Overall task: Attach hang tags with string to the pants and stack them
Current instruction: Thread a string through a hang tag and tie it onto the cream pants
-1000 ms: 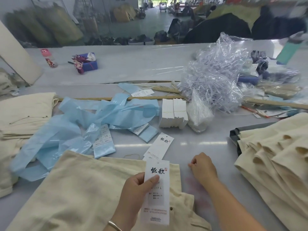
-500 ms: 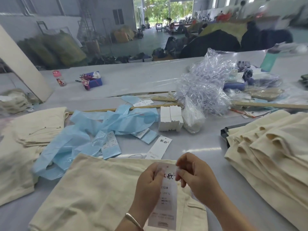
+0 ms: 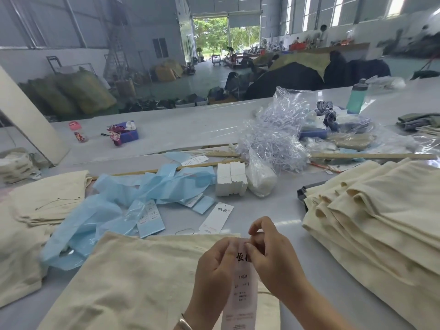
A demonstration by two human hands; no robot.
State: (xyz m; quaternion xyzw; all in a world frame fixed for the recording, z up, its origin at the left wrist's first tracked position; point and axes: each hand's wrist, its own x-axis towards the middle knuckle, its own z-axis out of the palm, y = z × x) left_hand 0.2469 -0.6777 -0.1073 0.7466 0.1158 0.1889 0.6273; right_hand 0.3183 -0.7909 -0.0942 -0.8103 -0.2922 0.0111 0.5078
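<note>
The left hand [image 3: 215, 265] is gripping the hang tag [image 3: 241, 291] by its upper left edge, while the right hand [image 3: 271, 256] is pinching at the tag's top, fingers curled tight; whether a string is between them I cannot tell. The likely trouble is the thread missing the small hole or slipping from the fingertips, since both hands are working in the air and covering the spot. The thin card could also be creasing under the pinch. The tag is long, white and printed in black, hanging just above the cream pants [image 3: 133, 282] lying flat on the near tabletop [image 3: 283, 210]. A spare tag [image 3: 216, 219] and a dark string loop [image 3: 184, 231] are lying just beyond.
</note>
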